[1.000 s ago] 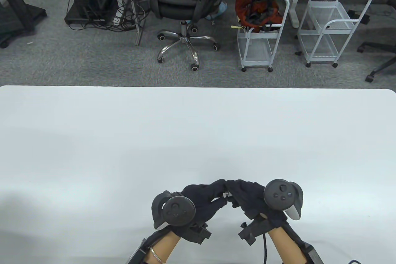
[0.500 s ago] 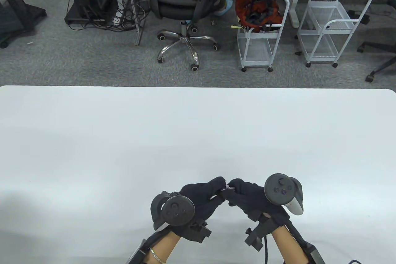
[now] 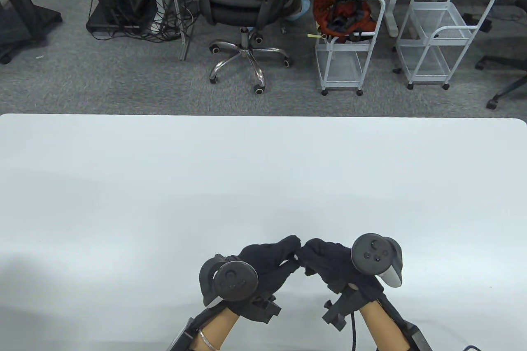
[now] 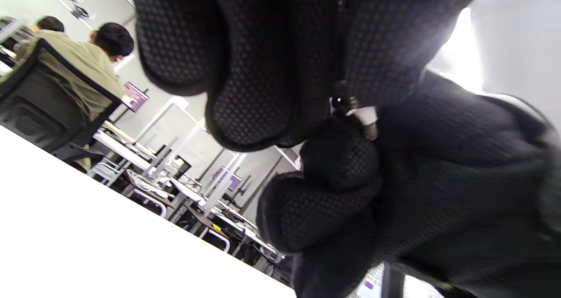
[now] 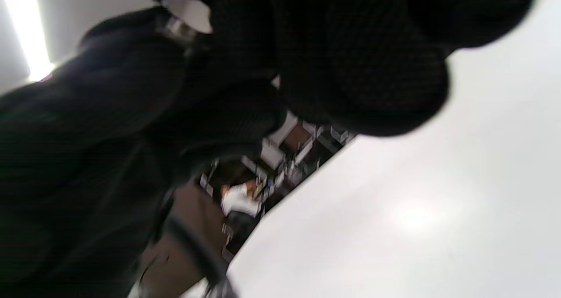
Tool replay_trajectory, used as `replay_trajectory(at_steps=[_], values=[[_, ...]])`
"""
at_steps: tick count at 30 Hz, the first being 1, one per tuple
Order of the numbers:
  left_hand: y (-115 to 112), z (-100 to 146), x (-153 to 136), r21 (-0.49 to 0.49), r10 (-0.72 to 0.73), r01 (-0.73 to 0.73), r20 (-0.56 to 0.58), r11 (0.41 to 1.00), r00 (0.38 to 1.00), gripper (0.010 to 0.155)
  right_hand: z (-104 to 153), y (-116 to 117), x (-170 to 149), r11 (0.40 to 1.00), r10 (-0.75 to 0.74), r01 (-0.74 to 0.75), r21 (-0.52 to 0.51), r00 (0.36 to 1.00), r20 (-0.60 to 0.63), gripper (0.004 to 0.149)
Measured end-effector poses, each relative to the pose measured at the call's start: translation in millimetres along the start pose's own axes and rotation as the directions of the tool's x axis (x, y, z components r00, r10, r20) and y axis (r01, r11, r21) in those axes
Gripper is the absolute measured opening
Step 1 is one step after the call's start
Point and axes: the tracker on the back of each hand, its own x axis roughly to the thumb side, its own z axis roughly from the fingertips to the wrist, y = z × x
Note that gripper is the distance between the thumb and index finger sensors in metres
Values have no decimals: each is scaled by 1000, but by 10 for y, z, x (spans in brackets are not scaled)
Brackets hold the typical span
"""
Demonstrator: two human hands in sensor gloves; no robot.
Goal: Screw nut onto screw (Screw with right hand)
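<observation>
Both gloved hands meet fingertip to fingertip just above the white table (image 3: 263, 170) near its front edge. My left hand (image 3: 288, 253) pinches a small screw, whose dark head and pale shank show in the left wrist view (image 4: 350, 107). My right hand (image 3: 309, 253) pinches the nut end of the same piece, a metal glint in the blurred right wrist view (image 5: 177, 26). In the table view the fingers hide the screw and nut. Thread engagement cannot be seen.
The table's far edge (image 3: 263, 115) runs across the middle of the table view. Beyond it on the floor stand an office chair (image 3: 243, 5) and two white wire carts (image 3: 350, 50).
My right hand has rolled slightly at the wrist while staying against the left fingertips. The metal glint between the fingers in the table view is now covered. The left hand has barely moved.
</observation>
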Motion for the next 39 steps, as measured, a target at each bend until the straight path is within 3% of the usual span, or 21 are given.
replay_trajectory(at_steps=[2, 7, 11, 13, 18, 22, 30, 31, 33, 34, 39], values=[[-11, -3, 2, -7, -1, 1, 6, 1000, 1000, 45, 4, -7, -8, 999, -2, 2, 33, 1000, -23, 51], [20, 1, -12, 14, -24, 24, -10, 1000, 1000, 45, -18, -16, 26, 964, -34, 44, 261, 999, -41, 50], [-2, -1, 19, -1, 7, -7, 10, 1000, 1000, 44, 5, -26, 18, 1000, 5, -5, 21, 1000, -2, 50], [-12, -2, 18, -7, 24, -24, 8, 1000, 1000, 45, 7, -35, 10, 999, -6, 7, 50, 1000, -21, 51], [21, 2, 13, 15, -20, 20, -8, 1000, 1000, 44, -19, -31, 22, 964, -36, 45, 264, 999, -37, 51], [5, 1, 30, 1, 12, -12, 11, 1000, 1000, 45, 4, -20, 9, 1000, -10, 10, 16, 1000, -5, 50], [31, 5, 6, 20, -2, 2, -11, 1000, 1000, 44, -17, -24, 18, 968, -48, 53, 246, 998, -28, 51], [33, 6, 13, 22, -2, 2, -7, 1000, 1000, 44, -13, -26, 18, 976, -41, 43, 214, 999, -14, 49], [17, 1, 33, 9, 10, -10, 17, 1000, 1000, 44, 1, -28, 7, 999, -24, 24, 39, 1000, -1, 50], [8, 0, 38, 6, 18, -18, 17, 1000, 1000, 44, 3, -26, 4, 999, -28, 28, 15, 1000, -6, 50], [16, 6, 22, 22, 6, -6, -11, 1000, 1000, 43, -6, -48, 12, 986, -65, 65, 155, 998, -9, 52]])
